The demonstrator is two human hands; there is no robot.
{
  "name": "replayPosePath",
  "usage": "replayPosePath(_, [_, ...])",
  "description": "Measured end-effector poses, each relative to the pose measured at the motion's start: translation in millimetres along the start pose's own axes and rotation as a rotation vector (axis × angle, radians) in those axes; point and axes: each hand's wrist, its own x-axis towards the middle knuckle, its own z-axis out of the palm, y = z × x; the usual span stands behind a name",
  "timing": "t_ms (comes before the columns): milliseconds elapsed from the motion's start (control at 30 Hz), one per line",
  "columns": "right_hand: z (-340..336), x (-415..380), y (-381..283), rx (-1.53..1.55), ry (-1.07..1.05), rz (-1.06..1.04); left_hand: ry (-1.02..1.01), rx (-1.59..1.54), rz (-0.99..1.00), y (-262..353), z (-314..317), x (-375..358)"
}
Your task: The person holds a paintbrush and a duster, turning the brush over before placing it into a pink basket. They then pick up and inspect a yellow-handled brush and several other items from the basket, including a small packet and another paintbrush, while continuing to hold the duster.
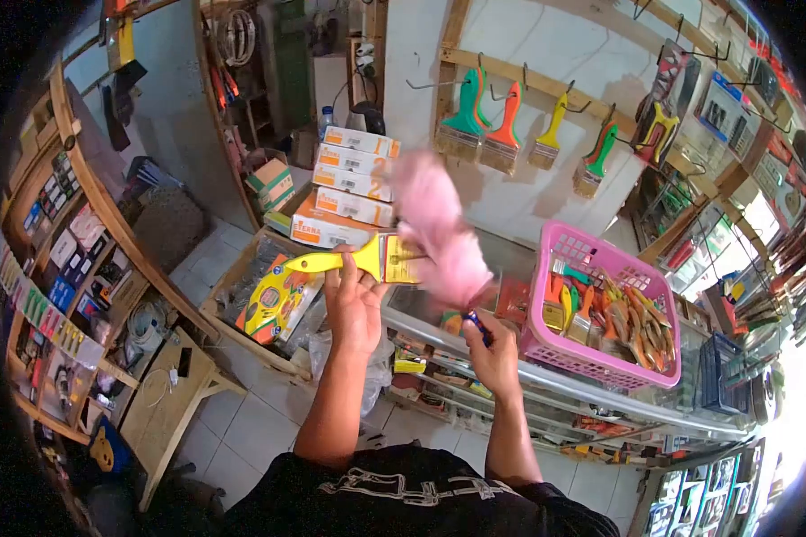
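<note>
A wide yellow paintbrush [318,262] lies across the raised fingers of my left hand [354,309], its handle to the left and its labelled head to the right. My right hand [494,356] is wrapped round the dark blue handle of a fluffy pink duster [457,264], which is smeared by motion. The duster's head overlaps the brush's right end in this view and hides part of it. Both hands are above the near side of a glass counter [412,313].
Right of the duster, a pink plastic basket [535,345] holds several paintbrushes. More brushes, such as a teal one [464,112], hang on wall hooks. Left of the counter stand stacked white and orange boxes [354,206] and a carton with a yellow package [278,300]. A wooden bench [166,421] is lower left.
</note>
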Motion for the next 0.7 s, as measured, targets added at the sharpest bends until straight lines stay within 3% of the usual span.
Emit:
replayPosePath(133, [-6.2, -12.7, -2.4, -0.003, -0.104, -0.139, 0.017, 0.027, 0.015, -11.1, 15.0, -2.4])
replayPosePath(167, [1.1, -15.3, -4.4, 0.054, 0.023, -0.115, -0.008, -0.002, 0.016, -15.0, 17.9, -1.9])
replayPosePath(233, [-0.9, -20.2, -5.2, 0.039, 0.023, -0.042, -0.05, -0.093, 0.045, -32.0, 27.7, -3.3])
replayPosePath(333, [-17.0, -24.4, -7.7, 0.013, 0.019, -0.057, 0.074, -0.18, -0.074, -49.1, 18.5, -0.4])
replayPosePath(367, [-21.6, -25.3, -14.0, 0.016, 0.066, -0.03, 0.056, -0.049, -0.005, -55.4, 21.7, 4.7])
replayPosePath(400, [-24.5, -25.8, -21.9, 0.019, 0.112, -0.005, -0.113, -0.16, -0.033, -50.8, 34.0, 2.6])
replayPosePath(433, [-22.9, -26.8, -24.9, 0.024, 0.19, -0.007, -0.125, -0.173, -0.034, -49.0, 45.5, -1.5])
replayPosePath(467, [-25.6, -28.0, -20.9, -0.012, 0.169, -0.104, -0.136, -0.188, -0.031, -50.3, 53.9, -3.9])
replayPosePath(500, [-27.8, -28.5, -14.1, -0.052, 0.142, -0.203, -0.154, -0.291, -0.173, -82.9, 5.1, 14.1])
replayPosePath(533, [-30.7, -30.4, -9.9, -0.091, 0.111, -0.303, -0.085, -0.151, -0.108, -87.5, 10.6, 8.8])
replayPosePath(567, [-35.2, -36.0, -14.0, -0.055, 0.054, -0.079, -0.009, -0.006, -0.054, -91.8, 16.4, 3.4])
replayPosePath(667, [-35.5, -37.3, -8.4, 0.002, 0.204, 0.134, -0.168, -0.173, -0.102, -63.8, 57.5, -6.1])
replayPosePath(700, [-39.9, -39.1, -9.1, -0.025, 0.188, 0.113, -0.163, -0.184, -0.113, -64.7, 58.7, -7.1])
